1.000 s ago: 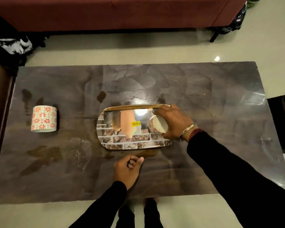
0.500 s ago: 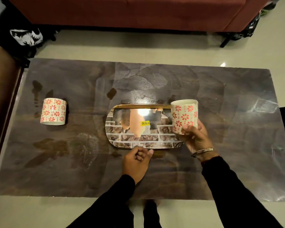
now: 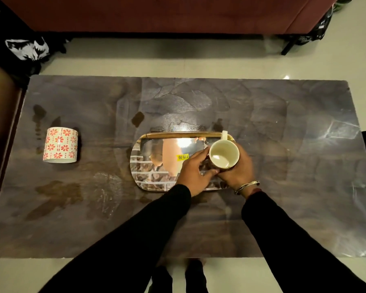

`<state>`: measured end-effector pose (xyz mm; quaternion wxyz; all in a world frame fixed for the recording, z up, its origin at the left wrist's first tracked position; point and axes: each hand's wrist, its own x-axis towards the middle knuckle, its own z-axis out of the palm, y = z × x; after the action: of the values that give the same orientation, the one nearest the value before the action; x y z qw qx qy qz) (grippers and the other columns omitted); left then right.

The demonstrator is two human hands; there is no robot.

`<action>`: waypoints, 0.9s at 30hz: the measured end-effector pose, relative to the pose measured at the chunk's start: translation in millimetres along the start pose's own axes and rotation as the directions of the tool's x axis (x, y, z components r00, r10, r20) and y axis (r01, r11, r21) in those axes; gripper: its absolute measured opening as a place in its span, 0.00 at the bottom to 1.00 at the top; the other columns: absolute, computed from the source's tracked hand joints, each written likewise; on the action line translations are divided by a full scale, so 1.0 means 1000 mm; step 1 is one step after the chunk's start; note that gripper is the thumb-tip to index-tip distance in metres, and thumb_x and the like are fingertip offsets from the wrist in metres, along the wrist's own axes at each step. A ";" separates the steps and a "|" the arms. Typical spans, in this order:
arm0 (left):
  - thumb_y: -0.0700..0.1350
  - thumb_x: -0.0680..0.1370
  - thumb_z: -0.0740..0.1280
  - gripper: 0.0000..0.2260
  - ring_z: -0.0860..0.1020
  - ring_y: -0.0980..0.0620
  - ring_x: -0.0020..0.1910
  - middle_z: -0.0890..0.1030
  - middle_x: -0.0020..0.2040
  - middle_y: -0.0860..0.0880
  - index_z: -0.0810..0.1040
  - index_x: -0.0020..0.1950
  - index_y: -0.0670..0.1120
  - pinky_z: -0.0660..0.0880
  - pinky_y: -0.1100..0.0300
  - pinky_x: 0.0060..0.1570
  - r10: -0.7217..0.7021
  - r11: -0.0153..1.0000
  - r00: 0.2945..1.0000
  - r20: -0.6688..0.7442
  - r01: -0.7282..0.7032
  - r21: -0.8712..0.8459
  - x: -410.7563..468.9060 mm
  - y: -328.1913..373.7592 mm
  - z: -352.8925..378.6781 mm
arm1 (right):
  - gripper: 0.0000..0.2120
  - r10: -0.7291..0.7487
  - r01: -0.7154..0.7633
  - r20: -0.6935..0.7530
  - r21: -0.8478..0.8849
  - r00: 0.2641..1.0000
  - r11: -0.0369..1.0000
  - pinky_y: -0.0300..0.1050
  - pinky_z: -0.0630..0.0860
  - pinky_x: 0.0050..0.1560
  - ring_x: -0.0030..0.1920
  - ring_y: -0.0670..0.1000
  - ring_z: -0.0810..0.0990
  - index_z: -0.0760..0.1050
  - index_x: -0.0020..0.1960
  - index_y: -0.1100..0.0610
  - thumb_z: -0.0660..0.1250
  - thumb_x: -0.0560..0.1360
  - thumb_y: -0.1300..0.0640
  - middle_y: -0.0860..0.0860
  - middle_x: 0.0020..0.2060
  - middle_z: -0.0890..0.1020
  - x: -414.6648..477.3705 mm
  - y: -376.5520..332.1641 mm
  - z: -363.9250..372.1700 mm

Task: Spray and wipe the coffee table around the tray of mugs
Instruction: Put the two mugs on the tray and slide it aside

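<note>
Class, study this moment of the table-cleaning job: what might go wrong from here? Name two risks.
1. The left hand and right hand hold the mug over the right end of the tray; set down near the rim, it might tip.
2. The second mug sits off the tray beside dark stains on the table; wiping there might knock it.

Two mugs: an upright mug (image 3: 224, 155) at the right end of the one tray (image 3: 154, 180), a flowered mug (image 3: 60, 144) well left of it on the one worktop (image 3: 294, 144). Two hands, left hand (image 3: 192, 172) and right hand (image 3: 240, 173).
</note>
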<state>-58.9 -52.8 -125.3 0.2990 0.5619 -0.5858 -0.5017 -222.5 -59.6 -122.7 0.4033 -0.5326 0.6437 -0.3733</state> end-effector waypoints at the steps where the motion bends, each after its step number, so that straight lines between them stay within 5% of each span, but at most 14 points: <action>1: 0.38 0.71 0.78 0.33 0.77 0.53 0.65 0.78 0.68 0.49 0.72 0.75 0.46 0.74 0.52 0.67 0.002 1.000 1.000 -0.005 -0.002 0.005 0.003 -0.002 0.003 | 0.38 0.019 -0.019 -0.004 -0.019 1.000 1.000 0.33 0.74 0.60 0.61 0.38 0.79 0.74 0.64 0.47 0.82 0.56 0.56 0.50 0.63 0.81 0.001 0.003 -0.001; 6: 0.42 0.70 0.79 0.35 0.77 0.52 0.65 0.78 0.67 0.50 0.70 0.75 0.50 0.76 0.52 0.65 -0.004 1.000 1.000 -0.013 0.005 0.024 0.006 -0.011 0.010 | 0.42 0.055 -0.056 -0.011 -0.023 0.998 0.998 0.33 0.75 0.60 0.61 0.46 0.80 0.73 0.68 0.56 0.82 0.56 0.52 0.51 0.64 0.80 0.001 0.014 -0.003; 9: 0.45 0.70 0.80 0.37 0.77 0.57 0.63 0.77 0.67 0.51 0.68 0.77 0.49 0.77 0.64 0.62 -0.055 0.998 0.995 -0.084 0.056 0.006 -0.007 -0.012 -0.002 | 0.55 0.051 -0.059 -0.088 -0.087 0.995 0.994 0.44 0.74 0.68 0.68 0.47 0.75 0.65 0.76 0.54 0.85 0.55 0.43 0.50 0.69 0.74 -0.008 0.016 -0.006; 11: 0.44 0.72 0.79 0.30 0.79 0.58 0.57 0.79 0.62 0.51 0.74 0.72 0.47 0.80 0.65 0.54 -0.051 0.999 0.972 -0.231 0.052 0.000 -0.023 -0.018 -0.024 | 0.60 0.011 -0.048 -0.189 -0.193 0.982 0.980 0.57 0.74 0.70 0.72 0.55 0.70 0.61 0.78 0.56 0.88 0.54 0.48 0.55 0.72 0.66 -0.022 0.013 -0.008; 15: 0.41 0.72 0.78 0.18 0.80 0.59 0.46 0.82 0.52 0.49 0.81 0.60 0.47 0.80 0.66 0.43 -0.030 0.993 0.868 -0.495 0.084 0.086 -0.058 -0.044 -0.091 | 0.47 -0.215 0.072 -0.339 -0.390 0.916 0.918 0.62 0.72 0.65 0.66 0.59 0.68 0.70 0.67 0.69 0.86 0.57 0.49 0.66 0.63 0.69 -0.082 -0.012 0.004; 19: 0.43 0.72 0.79 0.15 0.80 0.54 0.37 0.83 0.43 0.49 0.82 0.56 0.49 0.80 0.62 0.39 -0.101 0.971 0.762 -0.639 0.215 0.102 -0.088 -0.073 -0.160 | 0.35 -0.328 0.276 -0.101 -0.349 0.939 0.896 0.49 0.69 0.69 0.64 0.56 0.71 0.75 0.60 0.62 0.84 0.61 0.47 0.61 0.59 0.73 -0.115 -0.040 0.076; 21: 0.43 0.71 0.79 0.14 0.79 0.54 0.35 0.82 0.42 0.50 0.82 0.55 0.48 0.80 0.61 0.38 -0.137 0.961 0.751 -0.646 0.260 0.097 -0.104 -0.086 -0.182 | 0.32 -0.314 0.323 0.076 -0.255 0.946 0.912 0.50 0.71 0.68 0.65 0.54 0.71 0.74 0.62 0.56 0.83 0.64 0.49 0.56 0.62 0.71 -0.104 -0.053 0.122; 25: 0.45 0.72 0.78 0.15 0.79 0.56 0.36 0.82 0.43 0.52 0.82 0.56 0.49 0.79 0.66 0.39 -0.163 0.948 0.736 -0.657 0.301 0.101 -0.129 -0.105 -0.211 | 0.33 -0.256 0.339 0.359 -0.192 0.898 0.921 0.48 0.74 0.68 0.66 0.53 0.72 0.74 0.65 0.55 0.81 0.66 0.45 0.54 0.64 0.71 -0.056 -0.089 0.210; 27: 0.43 0.72 0.78 0.14 0.79 0.58 0.39 0.81 0.44 0.53 0.82 0.55 0.50 0.76 0.71 0.40 -0.163 0.949 0.722 -0.673 0.301 0.093 -0.135 -0.111 -0.220 | 0.33 -0.152 0.259 0.441 -0.193 0.884 0.946 0.44 0.77 0.60 0.58 0.47 0.76 0.73 0.65 0.53 0.81 0.66 0.42 0.50 0.59 0.75 -0.036 -0.108 0.250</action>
<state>207.7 36.2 -129.2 0.3633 0.7977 -0.4141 -0.2455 52.3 -53.4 -118.8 0.4210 -0.7119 0.5222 -0.2079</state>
